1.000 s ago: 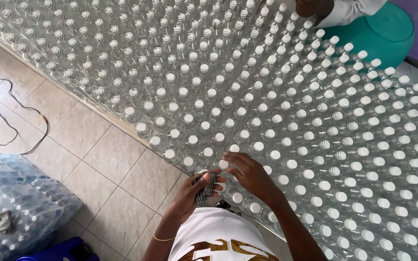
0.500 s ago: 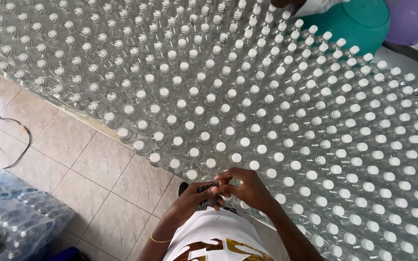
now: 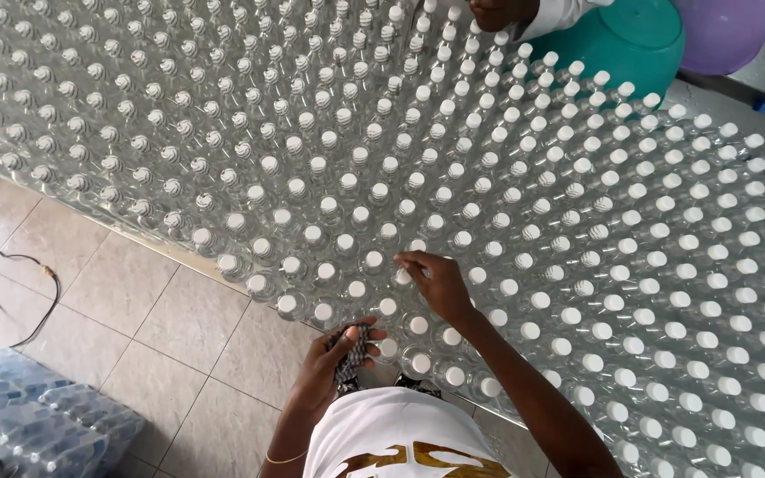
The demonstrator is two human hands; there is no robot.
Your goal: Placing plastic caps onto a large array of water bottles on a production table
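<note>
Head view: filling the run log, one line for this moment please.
left hand: holds dark cloth | right hand: fingertips on bottle cap | capped clear bottles in rows

1. Clear plastic bottles with white ribbed screw caps [image 3: 418, 190]: transparent bodies, white tops, standing in a regular dotted grid.
2. Small black-and-white patterned cloth [image 3: 351, 354], in the left hand [image 3: 329, 372]: dark ground with a light woven fleck.
3. Thin bracelet [image 3: 287, 458] on the left wrist: gold.
4. Shirt [image 3: 391, 438] of the person: white, with a gold and black print.
5. Round plastic basin [image 3: 635, 40]: teal green.
6. Round plastic tub [image 3: 732, 31] beside it: pale purple.
7. Floor tiles [image 3: 126, 283]: beige-grey, darker joints.
8. Shrink-wrapped bottle packs [image 3: 28, 425]: bluish, translucent.
9. Cable [image 3: 24, 292] on the floor: black.
</note>
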